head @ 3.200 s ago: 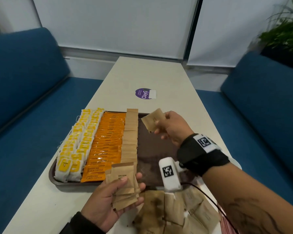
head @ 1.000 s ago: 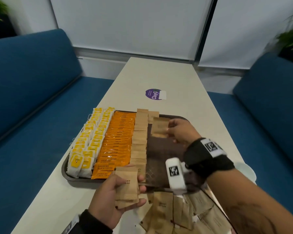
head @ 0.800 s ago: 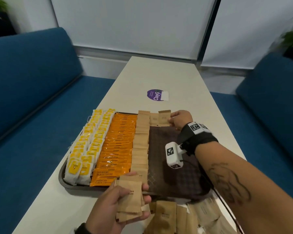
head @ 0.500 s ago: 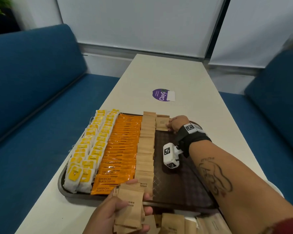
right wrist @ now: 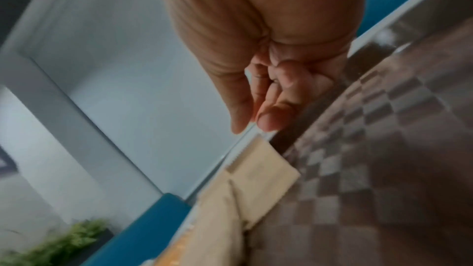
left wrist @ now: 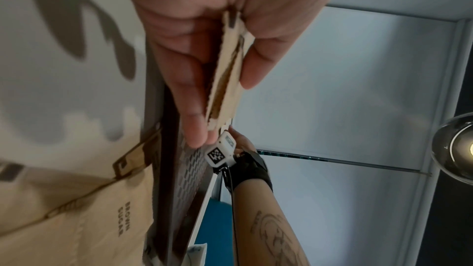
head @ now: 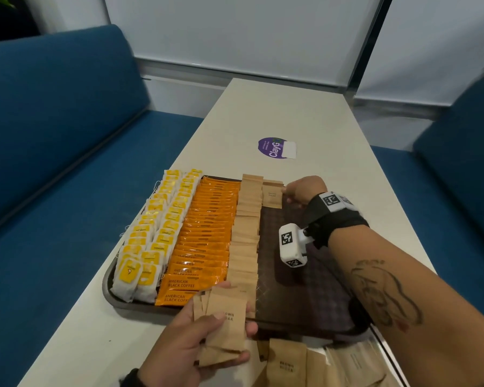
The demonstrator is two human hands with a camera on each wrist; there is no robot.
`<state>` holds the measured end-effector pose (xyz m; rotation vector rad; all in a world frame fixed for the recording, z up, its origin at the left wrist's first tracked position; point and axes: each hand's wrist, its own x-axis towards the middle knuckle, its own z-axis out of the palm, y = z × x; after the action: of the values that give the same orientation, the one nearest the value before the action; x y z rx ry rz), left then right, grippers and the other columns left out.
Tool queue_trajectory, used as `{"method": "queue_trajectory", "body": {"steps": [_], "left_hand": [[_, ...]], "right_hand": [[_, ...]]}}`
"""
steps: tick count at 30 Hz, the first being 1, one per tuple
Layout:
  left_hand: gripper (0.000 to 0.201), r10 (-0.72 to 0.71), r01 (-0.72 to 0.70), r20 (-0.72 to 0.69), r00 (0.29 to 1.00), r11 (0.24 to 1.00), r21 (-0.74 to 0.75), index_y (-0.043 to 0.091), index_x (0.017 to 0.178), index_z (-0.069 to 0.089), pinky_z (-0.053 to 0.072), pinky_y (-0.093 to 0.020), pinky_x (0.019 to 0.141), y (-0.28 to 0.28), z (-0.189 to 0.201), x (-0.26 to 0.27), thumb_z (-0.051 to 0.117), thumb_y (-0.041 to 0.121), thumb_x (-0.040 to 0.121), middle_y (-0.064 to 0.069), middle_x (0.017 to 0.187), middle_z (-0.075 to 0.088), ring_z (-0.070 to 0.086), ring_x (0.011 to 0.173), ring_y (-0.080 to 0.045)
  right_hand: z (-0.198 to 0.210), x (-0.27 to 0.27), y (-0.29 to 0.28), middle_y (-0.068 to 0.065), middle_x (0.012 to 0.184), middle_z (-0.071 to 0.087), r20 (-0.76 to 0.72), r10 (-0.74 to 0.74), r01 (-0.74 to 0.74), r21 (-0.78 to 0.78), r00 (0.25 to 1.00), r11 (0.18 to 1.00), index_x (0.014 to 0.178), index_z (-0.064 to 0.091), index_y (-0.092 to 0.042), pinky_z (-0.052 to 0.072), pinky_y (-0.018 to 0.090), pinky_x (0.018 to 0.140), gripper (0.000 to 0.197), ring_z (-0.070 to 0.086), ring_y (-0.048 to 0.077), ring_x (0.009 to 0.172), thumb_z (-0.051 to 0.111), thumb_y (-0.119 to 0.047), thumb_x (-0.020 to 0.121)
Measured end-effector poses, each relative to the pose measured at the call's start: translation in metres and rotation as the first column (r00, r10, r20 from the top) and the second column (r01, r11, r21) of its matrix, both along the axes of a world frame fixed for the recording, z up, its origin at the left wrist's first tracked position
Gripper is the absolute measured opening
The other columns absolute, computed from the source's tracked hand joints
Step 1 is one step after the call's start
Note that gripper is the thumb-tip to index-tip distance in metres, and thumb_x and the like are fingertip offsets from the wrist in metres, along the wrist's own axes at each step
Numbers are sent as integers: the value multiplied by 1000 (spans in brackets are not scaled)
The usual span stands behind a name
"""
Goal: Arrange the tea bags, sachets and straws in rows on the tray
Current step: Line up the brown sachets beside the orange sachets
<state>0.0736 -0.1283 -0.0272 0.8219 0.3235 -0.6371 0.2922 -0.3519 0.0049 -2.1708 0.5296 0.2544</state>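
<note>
The dark brown tray carries two rows of yellow-and-white tea bags, a row of orange coffee sachets and a row of brown sugar sachets. A second brown row begins at the far end with a sachet lying flat. My right hand is just to its right, fingers loosely curled and holding nothing. At the near rim my left hand grips a stack of brown sugar sachets between thumb and fingers.
Several loose brown sugar sachets lie on the white table in front of the tray. A purple sticker sits beyond the tray. Blue sofas flank the table on both sides.
My right hand carried one brown sachet to the far end of the tray, laid it beside the brown row and let go. The left hand kept its stack near the front rim.
</note>
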Motion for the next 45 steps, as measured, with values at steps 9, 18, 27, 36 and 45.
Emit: {"method": "queue_trajectory", "body": {"steps": [9,18,27,36,45], "left_hand": [[39,34,-52,160,986,993,105,19,110,56,57,-45,52,-13,3,-8,58,3,74,-13,86,73,71,70,-31],[45,71,-109,212,975,978,177,17,120,56,55,-35,49,-22,-1,-14,61,16,75,-14,103,70,68,84,-30],[38,69,-69,64,996,998,-15,13,121,55,57,-42,56,-12,7,-16,29,11,94,-23,94,68,64,79,-36],[36,43,-43,54,998,999,-3,8,122,53,55,-52,65,-2,10,-4,30,5,95,-24,102,69,70,81,-37],[33,59,-59,0,998,998,-1,6,114,57,56,-50,57,0,7,4,30,1,95,-23,100,69,70,79,-37]], "right_hand": [[35,-133,29,-7,70,66,-24,473,-469,89,881,879,82,66,-18,46,19,60,18,57,1,56,72,-34,79],[16,-202,39,-1,61,65,-34,410,-373,350,912,859,77,64,-12,45,20,52,12,59,10,56,75,-15,79],[25,-159,16,-4,47,60,121,82,-118,326,989,938,89,54,-12,28,15,32,8,46,2,31,52,-14,96],[5,-29,-6,11,80,63,126,24,-29,42,992,999,106,64,1,43,18,41,21,54,14,56,53,6,88],[-19,8,-8,18,123,60,-35,96,-95,26,995,995,127,53,0,36,9,31,39,52,9,60,57,-1,88]]}}
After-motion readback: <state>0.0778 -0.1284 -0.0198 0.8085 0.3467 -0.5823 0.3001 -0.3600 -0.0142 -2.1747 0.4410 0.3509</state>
